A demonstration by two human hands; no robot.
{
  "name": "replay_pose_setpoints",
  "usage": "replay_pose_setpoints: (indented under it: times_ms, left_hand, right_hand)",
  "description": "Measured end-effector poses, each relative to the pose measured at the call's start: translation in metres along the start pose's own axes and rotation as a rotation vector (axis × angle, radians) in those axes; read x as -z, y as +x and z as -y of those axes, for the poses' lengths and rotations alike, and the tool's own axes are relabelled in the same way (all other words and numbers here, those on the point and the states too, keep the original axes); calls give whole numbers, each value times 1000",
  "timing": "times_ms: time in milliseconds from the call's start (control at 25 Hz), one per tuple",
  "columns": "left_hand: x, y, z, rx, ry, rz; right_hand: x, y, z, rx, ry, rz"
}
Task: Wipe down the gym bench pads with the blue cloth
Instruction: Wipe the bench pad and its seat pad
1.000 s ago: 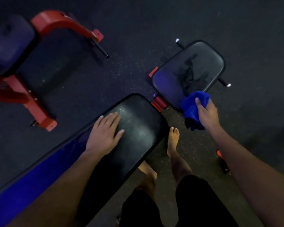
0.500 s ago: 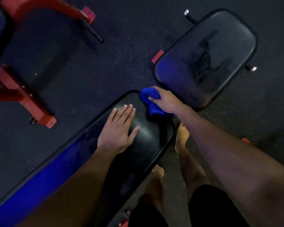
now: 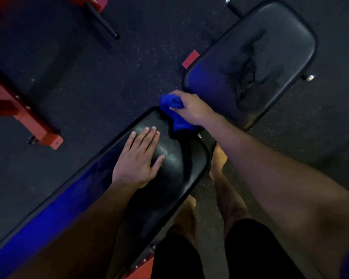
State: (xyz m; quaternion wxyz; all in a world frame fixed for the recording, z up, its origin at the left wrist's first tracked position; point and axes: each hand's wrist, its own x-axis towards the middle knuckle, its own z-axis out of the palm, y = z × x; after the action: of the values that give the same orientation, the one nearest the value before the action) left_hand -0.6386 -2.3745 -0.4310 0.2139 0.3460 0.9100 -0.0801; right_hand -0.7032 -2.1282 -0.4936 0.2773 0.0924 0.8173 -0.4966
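Note:
The long black back pad (image 3: 177, 174) runs from the lower left up to the centre. My left hand (image 3: 138, 158) lies flat on it with fingers straight. My right hand (image 3: 189, 107) grips the bunched blue cloth (image 3: 174, 113) and holds it against the pad's far end corner. Beyond it to the upper right sits the smaller black seat pad (image 3: 270, 47), with a dark smeared patch in its middle.
Red frame parts of another machine (image 3: 18, 111) stand at the left on the dark speckled floor, with a black bar (image 3: 103, 23) at the top. My bare feet (image 3: 218, 158) and black shorts are beside the bench's right edge. A red bracket (image 3: 190, 59) sticks out by the seat pad.
My right hand has carried the cloth from the seat pad's near edge over to the far end of the long pad. The left hand has stayed flat on the pad.

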Motion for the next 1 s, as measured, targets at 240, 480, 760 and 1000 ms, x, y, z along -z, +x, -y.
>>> replay_pose_setpoints:
  times_ms: [240, 480, 760, 1000]
  left_hand:
    - [1, 1, 0, 8, -39, -28]
    - [20, 4, -7, 14, -75, 11]
    - [64, 205, -64, -290, -140, -307]
    - [42, 334, -114, -398, -44, -310]
  right_hand:
    - [1, -84, -39, -145, -162, 100]
    - [53, -154, -75, -286, 62, -382]
    - [98, -149, -103, -288, 529, -1291]
    - [23, -107, -122, -319, 681, -1136]
